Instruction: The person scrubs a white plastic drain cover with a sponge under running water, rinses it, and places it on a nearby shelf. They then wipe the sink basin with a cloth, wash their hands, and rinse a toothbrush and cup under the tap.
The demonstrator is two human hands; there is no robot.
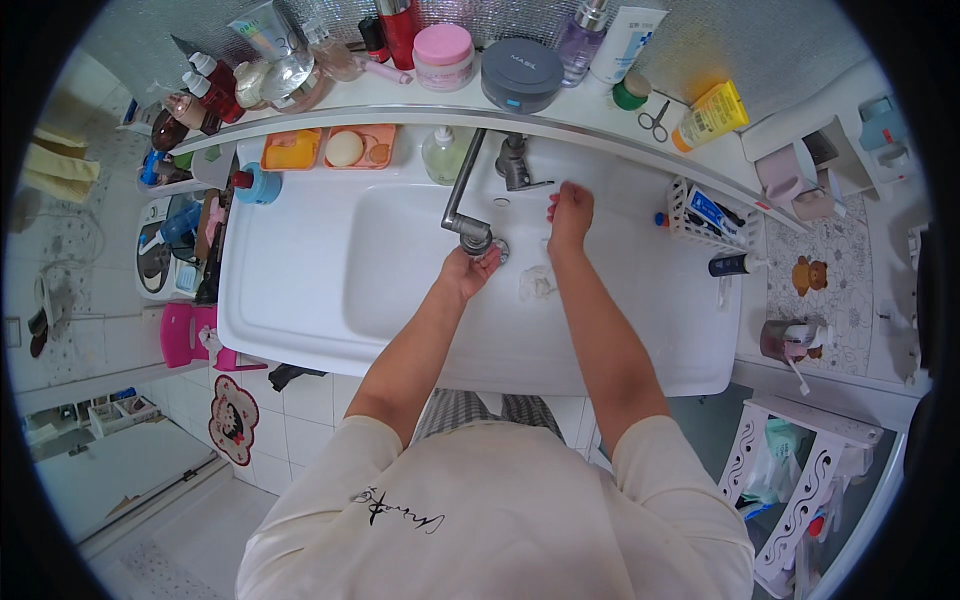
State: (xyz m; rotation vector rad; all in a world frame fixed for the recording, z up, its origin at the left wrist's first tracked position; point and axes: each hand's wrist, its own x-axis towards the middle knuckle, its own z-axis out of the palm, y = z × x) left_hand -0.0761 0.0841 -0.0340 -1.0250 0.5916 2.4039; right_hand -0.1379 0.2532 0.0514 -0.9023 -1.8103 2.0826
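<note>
My left hand is palm up in the white sink basin, right below the round head of a jointed metal faucet spout. Its fingers are loosely cupped, and the spout head covers part of them. My right hand is raised over the basin's right side with its fingers curled in. Close by its knuckles is the tip of the faucet lever; whether they touch, I cannot tell. Between my forearms a translucent white clump rests in the basin. Just past my left fingertips is the metal drain.
A soap bottle, an orange soap dish and a blue bottle line the sink's back. Above them, a shelf crowded with cosmetics overhangs. At right are a white basket and a dark bottle.
</note>
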